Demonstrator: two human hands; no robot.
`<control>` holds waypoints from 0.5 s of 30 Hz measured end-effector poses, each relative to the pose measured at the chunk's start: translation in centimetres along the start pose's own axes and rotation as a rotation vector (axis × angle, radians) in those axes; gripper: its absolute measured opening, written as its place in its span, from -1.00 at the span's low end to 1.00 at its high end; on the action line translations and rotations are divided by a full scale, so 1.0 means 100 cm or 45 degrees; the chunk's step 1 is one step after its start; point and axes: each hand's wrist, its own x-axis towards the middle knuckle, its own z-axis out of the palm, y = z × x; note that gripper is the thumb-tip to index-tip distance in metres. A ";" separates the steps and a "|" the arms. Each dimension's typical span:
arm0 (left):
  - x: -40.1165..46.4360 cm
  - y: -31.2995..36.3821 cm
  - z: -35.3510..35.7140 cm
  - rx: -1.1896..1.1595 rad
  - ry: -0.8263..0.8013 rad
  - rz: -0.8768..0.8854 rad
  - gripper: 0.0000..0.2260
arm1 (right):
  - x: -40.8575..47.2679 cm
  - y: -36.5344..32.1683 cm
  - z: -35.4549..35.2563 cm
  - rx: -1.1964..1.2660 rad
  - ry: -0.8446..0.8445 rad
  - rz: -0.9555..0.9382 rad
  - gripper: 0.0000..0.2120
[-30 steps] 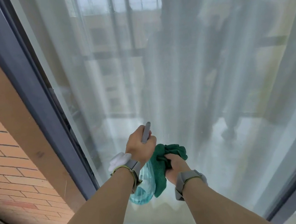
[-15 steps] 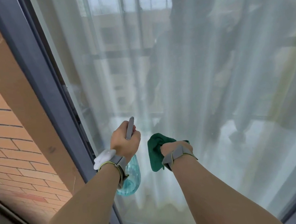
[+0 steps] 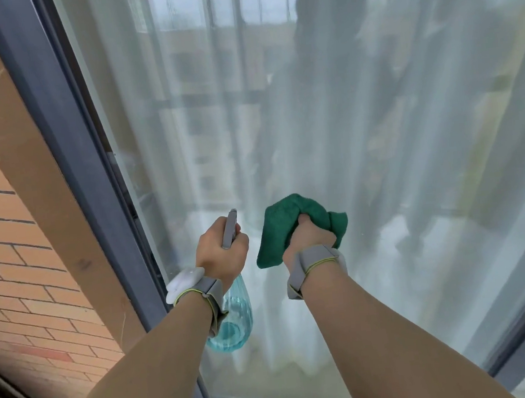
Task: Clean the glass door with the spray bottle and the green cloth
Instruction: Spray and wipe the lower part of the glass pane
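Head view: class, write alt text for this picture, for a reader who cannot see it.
A person stands at a glass door, the left hand gripping a blue-tinted spray bottle and the right hand holding a bunched green cloth up by the pane. White curtains hang behind the glass; a grey door frame and a brick wall lie to the left.

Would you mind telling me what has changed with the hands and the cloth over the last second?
The right hand has drawn the green cloth rightward, away from the spray bottle, so a gap now shows between them. Unchanged: the left hand still grips the bottle, and the right still grips the cloth before the glass door.
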 end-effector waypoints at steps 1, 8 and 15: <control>0.000 0.003 -0.001 -0.003 0.004 0.000 -0.86 | 0.001 -0.005 0.000 0.073 0.005 -0.035 -0.78; 0.005 0.012 -0.007 -0.034 0.023 -0.009 -0.86 | 0.007 -0.011 -0.003 -0.739 0.342 -0.273 -0.40; 0.003 0.011 -0.008 -0.010 0.005 -0.018 -0.83 | 0.009 -0.009 0.002 -0.984 0.241 -0.312 -0.30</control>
